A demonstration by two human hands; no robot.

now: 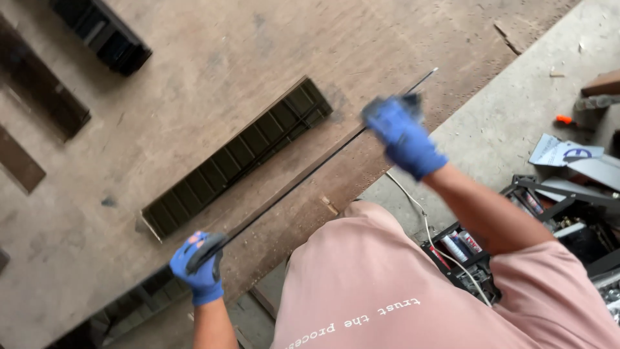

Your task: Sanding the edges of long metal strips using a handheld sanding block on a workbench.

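Note:
My left hand, in a blue glove, is closed around the near end of a long thin black rod. The rod runs diagonally up and right over the edge of a brown wooden table. My right hand, also in a blue glove and blurred, grips the rod close to its far end. Just left of the rod, a long dark green ribbed panel lies flat on the table, parallel to it.
A black ribbed piece lies at the table's top left, with dark wooden strips below it. On the concrete floor to the right are a black toolbox with cans, a white cable, an orange-handled tool and white packaging.

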